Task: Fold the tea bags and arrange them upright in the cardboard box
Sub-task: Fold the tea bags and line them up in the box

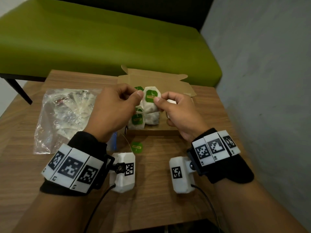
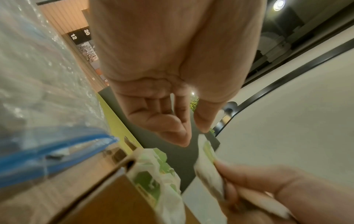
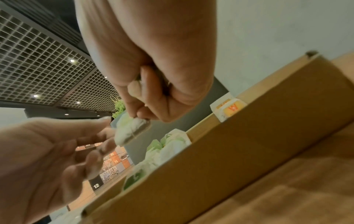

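Both hands hover over the open cardboard box. Between them is a white tea bag with a green label. My left hand pinches its left upper edge with thumb and forefinger. My right hand pinches its right side, thumb on the label. Something white is also tucked under the right hand's curled fingers; I cannot tell what it is. In the left wrist view the tea bag hangs just below my left thumb. Other tea bags stand in the box. The right wrist view shows the tea bag above the box wall.
A clear zip bag with more tea bags lies left of the box on the wooden table. A loose green tag on a string lies in front of the box. A green bench stands behind, a grey wall at right.
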`<state>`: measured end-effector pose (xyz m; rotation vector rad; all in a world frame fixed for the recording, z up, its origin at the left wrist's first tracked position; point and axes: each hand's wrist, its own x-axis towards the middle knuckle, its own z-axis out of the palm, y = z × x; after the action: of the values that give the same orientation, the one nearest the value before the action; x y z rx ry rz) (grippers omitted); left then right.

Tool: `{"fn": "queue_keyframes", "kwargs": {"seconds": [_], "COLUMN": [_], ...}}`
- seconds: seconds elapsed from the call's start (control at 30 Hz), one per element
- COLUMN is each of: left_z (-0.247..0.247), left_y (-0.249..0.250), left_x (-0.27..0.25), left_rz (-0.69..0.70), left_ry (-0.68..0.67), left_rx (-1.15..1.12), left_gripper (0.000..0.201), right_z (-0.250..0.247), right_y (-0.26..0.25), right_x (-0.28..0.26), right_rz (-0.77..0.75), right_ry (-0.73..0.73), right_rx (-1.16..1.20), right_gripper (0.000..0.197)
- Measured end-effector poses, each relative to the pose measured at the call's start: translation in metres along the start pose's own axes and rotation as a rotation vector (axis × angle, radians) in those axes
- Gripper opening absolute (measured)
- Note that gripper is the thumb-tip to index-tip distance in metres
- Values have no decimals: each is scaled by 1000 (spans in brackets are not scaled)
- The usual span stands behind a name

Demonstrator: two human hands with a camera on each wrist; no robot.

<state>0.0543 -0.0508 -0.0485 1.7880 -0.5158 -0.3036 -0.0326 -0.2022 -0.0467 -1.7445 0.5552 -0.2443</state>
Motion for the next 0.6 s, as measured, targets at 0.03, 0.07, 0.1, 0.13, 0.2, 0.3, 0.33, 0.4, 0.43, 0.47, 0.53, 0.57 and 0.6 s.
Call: {"fn": "queue_keyframes", "kwargs": {"seconds": [0.03, 0.07, 0.1, 0.13, 0.2, 0.3, 0.33, 0.4, 0.43, 0.47, 0.53, 0.57, 0.6], "left_z": [-2, -4, -6, -7, -9, -7, -6, -6, -7, -8, -9, -10, -10], "left_y": [-2, -5, -7, -9, -11, -13, -13, -14, -14, -14, -16, -16, -16], "left_x": [0, 0, 1, 1, 1, 0, 0, 0, 0, 0, 1, 1, 1], "left_rz": [-12, -22, -36, -54, -83, -101, -104, -109, -112, -116, -126, -130, -133], "left_ry": [12, 28, 44, 58, 70, 53, 46, 45, 44, 39, 23, 17, 15], "left_rx": [31, 56, 71, 78, 99, 202, 237, 284, 298, 309, 322, 322, 319], "left_gripper": [17, 17, 18, 19, 21, 18, 16, 10, 8, 10, 15, 17, 18], "right_z": [-3, -7, -9, -11, -13, -11, -10, -7, -5, -4, -1, 0, 1], "right_y": [3, 7, 10, 15, 17, 10, 7, 5, 5, 7, 10, 12, 14], "right_x": [1, 2, 3, 4, 6, 11, 11, 12, 12, 13, 13, 13, 14], "right_rz": [16, 32, 54, 81, 129, 155, 162, 178, 183, 183, 174, 166, 160], "right_ry": [10, 11, 7, -2, -36, -90, -103, -99, -90, -78, -47, -33, -26], "right_rx": [-49, -121, -211, -297, -434, -596, -643, -699, -700, -686, -662, -661, -662], "right_gripper": [21, 23, 25, 26, 27, 27, 26, 22, 20, 20, 21, 23, 24]}}
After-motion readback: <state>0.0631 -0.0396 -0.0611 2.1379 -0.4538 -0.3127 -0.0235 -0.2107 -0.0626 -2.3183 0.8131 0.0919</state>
